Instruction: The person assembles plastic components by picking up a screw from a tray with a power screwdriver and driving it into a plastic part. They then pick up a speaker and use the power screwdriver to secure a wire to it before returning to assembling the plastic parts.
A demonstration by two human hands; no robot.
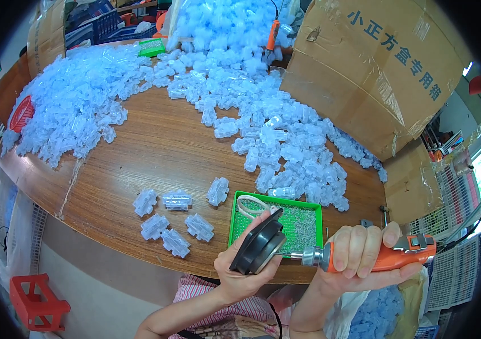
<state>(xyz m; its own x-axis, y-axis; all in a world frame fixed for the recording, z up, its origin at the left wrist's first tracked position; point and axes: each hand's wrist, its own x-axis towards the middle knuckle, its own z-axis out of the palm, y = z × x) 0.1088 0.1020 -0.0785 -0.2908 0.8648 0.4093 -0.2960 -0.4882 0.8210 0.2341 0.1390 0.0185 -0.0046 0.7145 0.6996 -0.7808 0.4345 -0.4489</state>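
Head view: the left hand [240, 281] grips a round black disc-shaped piece [256, 244] before the green tray [233, 226]; the right hand's [360, 253] fingers wrap an orange electric screwdriver [422, 255], bit toward it. Dark printed characters cross the cardboard box [359, 85].

We look forward and down from the head, fisheye-wide, near the left hand [236, 281], right hand [359, 255] and table [150, 141].

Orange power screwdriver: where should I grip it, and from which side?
Best, I think, around its thick orange barrel, coming from the right, where the right hand wraps it: it lies nearly level, and the silver collar and thin bit point left.
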